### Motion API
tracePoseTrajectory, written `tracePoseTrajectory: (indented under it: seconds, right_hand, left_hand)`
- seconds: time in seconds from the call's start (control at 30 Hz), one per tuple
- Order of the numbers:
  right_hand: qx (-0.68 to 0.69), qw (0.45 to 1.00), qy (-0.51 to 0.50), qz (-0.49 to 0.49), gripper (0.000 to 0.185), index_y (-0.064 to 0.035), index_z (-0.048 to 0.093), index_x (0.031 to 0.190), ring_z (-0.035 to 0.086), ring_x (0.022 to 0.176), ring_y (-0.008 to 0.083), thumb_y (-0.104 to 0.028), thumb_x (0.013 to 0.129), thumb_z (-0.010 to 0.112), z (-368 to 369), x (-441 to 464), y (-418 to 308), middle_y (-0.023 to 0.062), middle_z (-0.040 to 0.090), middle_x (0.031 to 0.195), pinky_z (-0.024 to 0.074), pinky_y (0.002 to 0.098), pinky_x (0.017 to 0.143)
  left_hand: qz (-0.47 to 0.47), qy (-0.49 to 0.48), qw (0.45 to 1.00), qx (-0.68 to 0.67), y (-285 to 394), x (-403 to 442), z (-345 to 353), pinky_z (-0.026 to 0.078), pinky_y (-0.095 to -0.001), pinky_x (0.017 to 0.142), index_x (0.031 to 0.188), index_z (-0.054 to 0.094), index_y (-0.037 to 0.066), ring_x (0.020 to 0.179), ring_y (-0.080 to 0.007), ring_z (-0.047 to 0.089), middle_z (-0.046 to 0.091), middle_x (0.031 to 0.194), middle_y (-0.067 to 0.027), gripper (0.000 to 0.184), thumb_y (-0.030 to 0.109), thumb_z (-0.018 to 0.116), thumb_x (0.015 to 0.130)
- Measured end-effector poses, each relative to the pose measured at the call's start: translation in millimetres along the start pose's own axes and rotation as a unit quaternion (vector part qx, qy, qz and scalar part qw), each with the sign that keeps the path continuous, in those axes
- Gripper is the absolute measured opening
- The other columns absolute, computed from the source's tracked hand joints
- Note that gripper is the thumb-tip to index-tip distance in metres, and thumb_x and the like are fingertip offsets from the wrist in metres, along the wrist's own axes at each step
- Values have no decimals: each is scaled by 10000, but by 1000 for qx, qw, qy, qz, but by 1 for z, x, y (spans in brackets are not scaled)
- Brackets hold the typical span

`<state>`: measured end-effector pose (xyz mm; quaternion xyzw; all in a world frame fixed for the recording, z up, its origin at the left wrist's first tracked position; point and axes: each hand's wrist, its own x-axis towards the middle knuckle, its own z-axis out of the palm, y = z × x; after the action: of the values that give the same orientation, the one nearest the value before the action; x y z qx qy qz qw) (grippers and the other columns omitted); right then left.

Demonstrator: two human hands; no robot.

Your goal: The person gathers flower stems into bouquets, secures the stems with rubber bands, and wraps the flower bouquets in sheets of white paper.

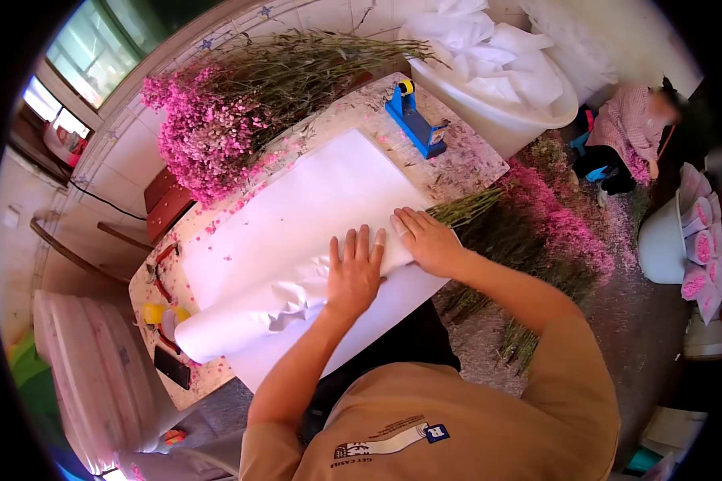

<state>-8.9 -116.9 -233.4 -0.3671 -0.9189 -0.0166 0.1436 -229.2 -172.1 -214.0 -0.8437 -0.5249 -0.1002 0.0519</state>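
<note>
A white paper sheet (313, 184) covers much of the table, and its near part is folded over into a loose roll (257, 309) with creases in the middle. My left hand (354, 272) lies flat on the roll, fingers spread and pointing away from me. On the roll's right end rests my right hand (427, 240), its fingers stretched out flat. Green stems (465, 208) show just beyond the right hand at the table's edge; I cannot tell whether they run into the paper. What the roll holds, if anything, is hidden.
Pink flowers (208, 128) with long stems lie at the back of the table (477, 152), near a blue tape dispenser (415, 120). A phone (172, 367) and yellow tape roll (153, 313) sit front left. More flowers (553, 208) stand right. A white tub (497, 104) and another person (630, 128) are beyond.
</note>
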Motion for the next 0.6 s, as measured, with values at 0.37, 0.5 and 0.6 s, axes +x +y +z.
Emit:
tracePoseTrajectory:
  seconds: [0.37, 0.5, 0.6]
  right_hand:
    - [-35, 998, 51, -28, 555, 97, 479, 1393, 577, 1250, 390, -119, 891, 580, 28, 43, 42, 249, 610, 1314, 472, 465, 1060]
    - [177, 979, -63, 78, 761, 61, 462, 1419, 552, 1263, 408, -196, 786, 796, -3, 50, 35, 225, 601, 1337, 458, 473, 1065]
    - [296, 935, -167, 102, 887, 24, 483, 1418, 546, 1240, 398, -324, 698, 866, -5, 62, 68, 218, 619, 1277, 497, 467, 1000]
  left_hand:
    - [160, -72, 983, -61, -95, 69, 11, 577, -444, 773, 1538, 415, 371, 909, -337, 679, 615, 1216, -148, 665, 135, 552, 932]
    - [180, -16, 981, 73, -72, 50, 9, 519, -351, 712, 1537, 423, 419, 879, -260, 612, 564, 1330, -133, 710, 122, 561, 907]
    - [158, -9, 983, 95, -52, 32, 14, 491, -352, 758, 1541, 428, 407, 926, -277, 591, 545, 1387, -148, 728, 121, 577, 889]
